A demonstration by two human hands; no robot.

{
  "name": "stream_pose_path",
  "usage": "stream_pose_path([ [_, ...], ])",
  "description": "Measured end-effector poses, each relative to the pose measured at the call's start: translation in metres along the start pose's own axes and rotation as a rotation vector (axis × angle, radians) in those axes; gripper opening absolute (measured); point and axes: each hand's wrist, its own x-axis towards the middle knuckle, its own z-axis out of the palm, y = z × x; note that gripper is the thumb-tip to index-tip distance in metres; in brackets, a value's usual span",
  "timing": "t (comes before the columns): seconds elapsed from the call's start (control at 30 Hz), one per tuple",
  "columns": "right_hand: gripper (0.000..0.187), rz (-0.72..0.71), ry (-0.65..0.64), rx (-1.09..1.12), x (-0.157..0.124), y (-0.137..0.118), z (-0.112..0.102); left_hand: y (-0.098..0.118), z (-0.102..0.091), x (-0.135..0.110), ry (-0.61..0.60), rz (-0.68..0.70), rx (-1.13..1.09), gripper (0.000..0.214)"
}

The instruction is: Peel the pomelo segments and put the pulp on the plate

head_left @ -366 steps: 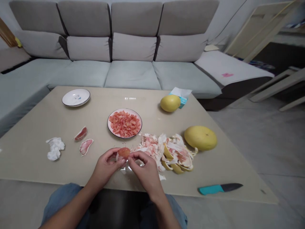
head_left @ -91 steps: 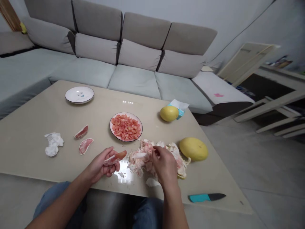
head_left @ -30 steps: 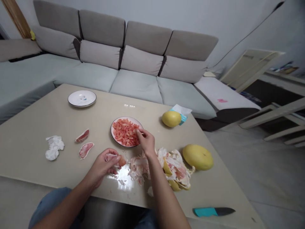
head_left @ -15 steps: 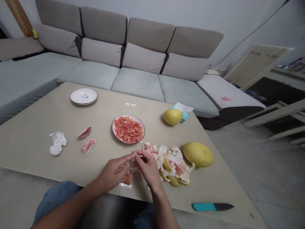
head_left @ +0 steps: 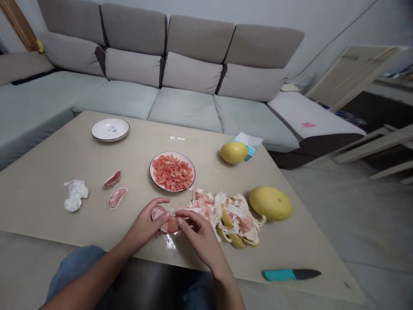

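Observation:
My left hand (head_left: 145, 225) is curled around a partly peeled pomelo segment (head_left: 171, 225), its red flesh showing, just above the table's near edge. The thumb and index finger of my right hand (head_left: 200, 237) are pinched together at the segment's upper right edge, where a scrap of pale membrane seems to be. Beyond my hands, a plate (head_left: 191, 164) holds loose red pomelo flesh (head_left: 172, 173). Beside my right hand lies a heap of peel and membrane (head_left: 240, 219). Two more segments (head_left: 112, 179) with white skin rest to the left.
On the table (head_left: 135, 150) are a white plate (head_left: 111, 135) at the far left, crumpled tissue (head_left: 75, 194), two whole pomelos (head_left: 270, 203) on the right, and a tissue pack (head_left: 251, 151). A teal-handled knife (head_left: 279, 274) lies near the right front edge. A sofa (head_left: 187, 107) stands behind.
The fingertips of both hands, together before, have come apart. My left hand has turned, lifting the segment into clearer view, and my right hand has lowered to the segment's edge.

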Motion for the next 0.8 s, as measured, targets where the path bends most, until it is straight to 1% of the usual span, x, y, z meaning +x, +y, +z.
stream_pose_path([
  [0.1, 0.021, -0.009, -0.017, 0.043, -0.0059, -0.0030, 0.0035, 0.0023, -0.0013, -0.0008, -0.035, 0.006, -0.039, 0.052],
  [0.27, 0.023, 0.017, -0.003, 0.086, -0.0067, 0.0013, 0.0041, 0.0054, -0.0007, -0.0035, -0.066, -0.026, -0.109, 0.061],
  [0.47, 0.020, -0.005, -0.017, 0.113, -0.0090, -0.0002, 0.0057, 0.0050, -0.0007, -0.0046, -0.070, -0.032, -0.135, 0.056],
  [0.63, 0.018, -0.028, 0.022, 0.104, -0.0114, -0.0027, 0.0094, 0.0045, -0.0023, -0.0058, -0.091, -0.045, -0.156, 0.057],
  [0.73, 0.020, -0.006, 0.028, 0.158, -0.0106, -0.0019, 0.0097, 0.0051, -0.0033, -0.0063, -0.114, -0.045, -0.171, 0.059],
  [0.8, 0.023, 0.027, -0.005, 0.228, -0.0098, -0.0010, 0.0088, 0.0054, -0.0040, -0.0063, -0.133, -0.044, -0.182, 0.062],
])
